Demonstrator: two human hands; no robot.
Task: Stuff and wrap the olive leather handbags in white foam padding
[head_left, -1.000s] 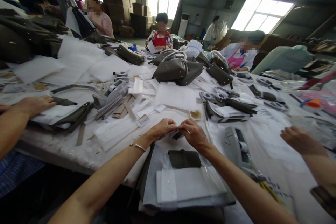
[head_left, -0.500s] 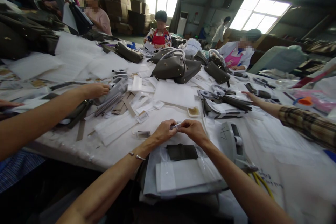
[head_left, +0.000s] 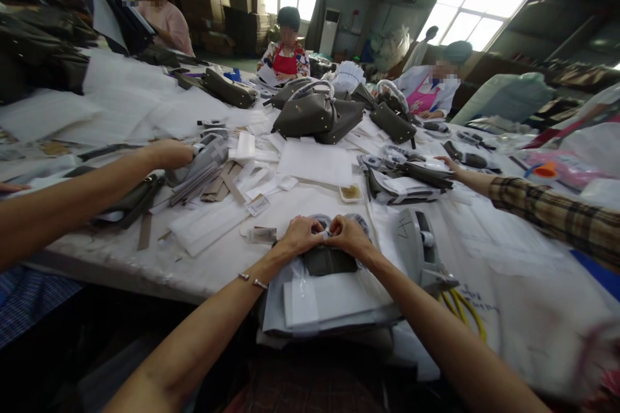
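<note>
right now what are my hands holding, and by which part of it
The left hand and right hand pinch a small pale piece between their fingers, one at each end. What it is cannot be told.

My two hands: left hand [head_left: 301, 237], right hand [head_left: 347, 237]. One dark grey folded leather pouch [head_left: 329, 262]. One grey plastic tape dispenser [head_left: 417, 250]. Three seated people [head_left: 285, 64] opposite.

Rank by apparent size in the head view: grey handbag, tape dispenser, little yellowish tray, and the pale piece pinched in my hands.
1. grey handbag and tape dispenser: they look about alike. The dispenser is nearer the camera, so I won't rank them.
2. yellowish tray
3. pale piece: smallest, largely hidden
</note>
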